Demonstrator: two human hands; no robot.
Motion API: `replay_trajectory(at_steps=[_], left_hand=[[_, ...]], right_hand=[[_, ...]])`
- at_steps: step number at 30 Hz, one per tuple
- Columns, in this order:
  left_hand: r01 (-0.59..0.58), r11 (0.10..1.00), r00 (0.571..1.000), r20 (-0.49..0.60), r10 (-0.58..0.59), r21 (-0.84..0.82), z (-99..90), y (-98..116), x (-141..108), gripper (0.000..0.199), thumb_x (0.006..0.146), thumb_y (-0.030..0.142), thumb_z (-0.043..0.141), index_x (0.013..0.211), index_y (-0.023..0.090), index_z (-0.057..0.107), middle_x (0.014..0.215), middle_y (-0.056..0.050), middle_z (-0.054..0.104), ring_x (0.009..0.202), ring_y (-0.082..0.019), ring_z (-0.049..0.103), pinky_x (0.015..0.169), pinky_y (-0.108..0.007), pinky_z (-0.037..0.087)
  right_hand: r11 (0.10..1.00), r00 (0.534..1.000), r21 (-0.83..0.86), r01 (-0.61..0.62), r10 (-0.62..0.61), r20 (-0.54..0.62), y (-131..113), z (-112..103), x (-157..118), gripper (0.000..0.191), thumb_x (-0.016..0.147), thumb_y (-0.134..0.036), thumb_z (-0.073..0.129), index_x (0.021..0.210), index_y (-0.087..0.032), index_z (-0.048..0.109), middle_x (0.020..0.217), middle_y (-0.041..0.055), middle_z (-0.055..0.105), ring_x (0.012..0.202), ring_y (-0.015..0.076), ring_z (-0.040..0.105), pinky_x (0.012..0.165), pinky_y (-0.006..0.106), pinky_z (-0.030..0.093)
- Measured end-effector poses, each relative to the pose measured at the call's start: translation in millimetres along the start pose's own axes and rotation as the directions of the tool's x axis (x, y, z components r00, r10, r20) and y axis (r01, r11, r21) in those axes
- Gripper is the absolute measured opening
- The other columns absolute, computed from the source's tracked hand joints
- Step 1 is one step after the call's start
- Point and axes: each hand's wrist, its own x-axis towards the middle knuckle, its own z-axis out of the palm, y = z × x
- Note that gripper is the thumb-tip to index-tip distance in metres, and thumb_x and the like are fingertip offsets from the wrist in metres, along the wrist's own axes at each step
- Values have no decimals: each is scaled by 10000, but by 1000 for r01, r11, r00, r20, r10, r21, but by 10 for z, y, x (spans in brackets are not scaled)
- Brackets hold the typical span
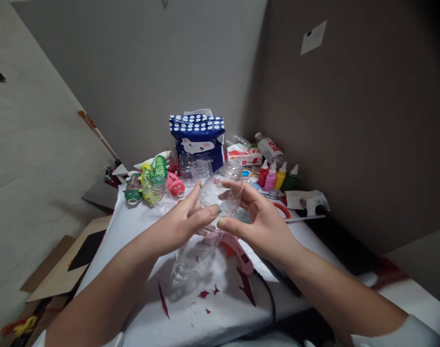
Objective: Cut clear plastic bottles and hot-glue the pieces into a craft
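Clear bottle (213, 193) slants near-left to far-right, the grip of left hand (191, 217) and right hand (258, 212) clamped on it.

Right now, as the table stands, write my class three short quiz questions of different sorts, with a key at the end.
1. True or false: the left hand and right hand are around a pair of scissors.
2. Which small bottle stands between the red bottle and the yellow bottle?
A) A black one
B) The pink bottle
C) A white one
3. Fill in: the top of the blue bag is patterned with white ____.

Key: 1. False, they are around clear plastic. 2. B. 3. Spots.
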Motion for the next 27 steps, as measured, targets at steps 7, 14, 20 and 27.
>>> replay_trajectory(at_steps=[7,14,20,27], left_hand=[[48,998,994,104,-43,-51,-5,-17,2,600,814,633,597,1232,203,617,1021,-97,708,896,-256,680,689,-313,558],[83,996,996,28,-82,-27,22,22,16,555,742,642,650,961,133,668,870,-89,692,778,-219,659,642,-274,523],[67,995,998,23,-66,-70,21,-5,22,467,758,588,646,921,150,661,779,-42,653,694,-168,612,610,-243,492],[76,984,994,93,-62,-159,-21,-32,45,445,738,534,677,930,133,700,818,-75,698,701,-190,637,625,-273,501]], right_hand=[[997,992,-2,75,-74,104,55,-74,-15,585,813,-329,739,1354,-297,519,1379,42,547,1325,252,466,1157,466,343],[981,993,196,-10,-14,117,40,11,-36,503,858,-266,694,1328,-311,522,1359,26,585,1324,225,494,1163,469,350],[959,994,284,-18,-14,108,66,45,-39,499,847,-240,699,1314,-268,526,1380,76,563,1330,229,489,1151,449,369],[943,978,327,-69,0,207,84,3,-38,598,853,-274,708,1395,-287,454,1461,67,507,1374,212,445,1174,450,329]])
